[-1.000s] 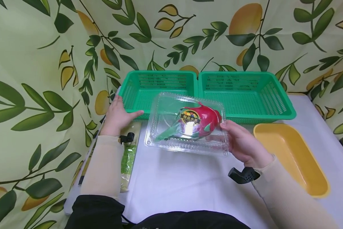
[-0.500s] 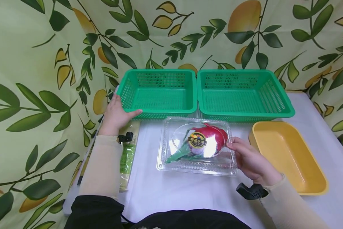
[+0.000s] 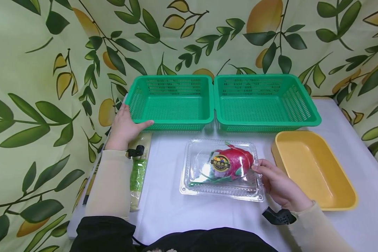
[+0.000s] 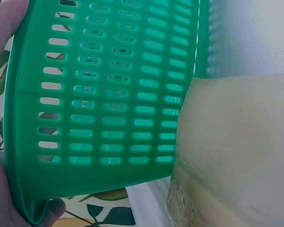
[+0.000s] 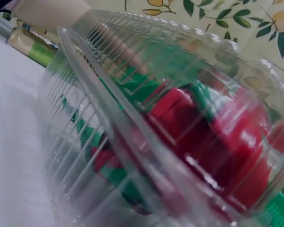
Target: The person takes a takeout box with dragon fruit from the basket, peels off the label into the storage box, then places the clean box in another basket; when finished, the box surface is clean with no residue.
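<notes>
A clear plastic clamshell box [image 3: 192, 187] is low over the white table, its lid down and a round fruit label on top. Inside lies a red dragon fruit [image 3: 241, 159] with green scales, also seen through the ribbed wall in the right wrist view [image 5: 213, 137]. My right hand [image 3: 281, 185] holds the box by its right edge, thumb on top. At the back left, my left hand [image 3: 122, 126] grips the front-left corner of a green basket [image 3: 173, 122]. In the left wrist view, fingers wrap the rim of its slotted wall [image 4: 99, 179].
A second green basket [image 3: 267, 124] stands right beside the first. Towards the right is a yellow tray [image 3: 318, 168]. A flat packet [image 3: 137, 178] with a green band lies by my left forearm. Leaf-patterned cloth [image 3: 189, 38] hangs behind and at the left.
My right hand has brought the box down from in front of the baskets, towards me and slightly right. My left hand stays on the basket's corner.
</notes>
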`<act>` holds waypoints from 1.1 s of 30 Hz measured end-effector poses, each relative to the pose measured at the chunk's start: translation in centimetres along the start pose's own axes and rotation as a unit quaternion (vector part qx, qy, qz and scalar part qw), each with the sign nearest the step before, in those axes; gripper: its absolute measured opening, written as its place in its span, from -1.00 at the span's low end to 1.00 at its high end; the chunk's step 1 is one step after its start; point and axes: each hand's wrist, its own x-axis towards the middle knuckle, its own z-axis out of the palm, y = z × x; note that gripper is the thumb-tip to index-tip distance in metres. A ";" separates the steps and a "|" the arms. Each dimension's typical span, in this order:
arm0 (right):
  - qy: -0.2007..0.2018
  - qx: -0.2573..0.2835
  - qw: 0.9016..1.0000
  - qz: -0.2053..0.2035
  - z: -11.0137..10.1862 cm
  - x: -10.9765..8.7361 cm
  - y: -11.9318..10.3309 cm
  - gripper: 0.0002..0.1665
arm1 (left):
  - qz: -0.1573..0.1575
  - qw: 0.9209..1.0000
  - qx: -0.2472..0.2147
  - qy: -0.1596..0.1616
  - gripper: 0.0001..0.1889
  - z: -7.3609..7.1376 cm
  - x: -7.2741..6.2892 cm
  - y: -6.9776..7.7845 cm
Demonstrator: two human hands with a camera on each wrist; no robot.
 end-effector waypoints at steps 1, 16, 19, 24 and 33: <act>0.000 -0.001 1.000 0.000 0.0 0.0 0.0 -0.90 | 0.001 1.000 0.000 0.001 0.46 0.0 0.0 0.0; -0.004 -0.026 0.999 0.020 0.8 0.4 0.4 -0.78 | -0.004 1.000 -0.006 -0.006 0.46 -0.2 -0.3 0.2; 0.001 -0.037 0.999 0.023 0.9 0.3 0.3 -0.79 | -0.004 1.000 -0.006 -0.008 0.46 -0.2 -0.3 0.2; 0.013 -0.075 0.997 0.026 0.9 0.2 0.0 -0.68 | -0.009 1.000 -0.007 -0.020 0.47 -0.3 -0.2 0.3; 0.034 -0.157 0.987 0.013 0.9 0.5 -0.5 -0.60 | 0.004 1.000 0.019 -0.024 0.45 -0.9 0.2 0.6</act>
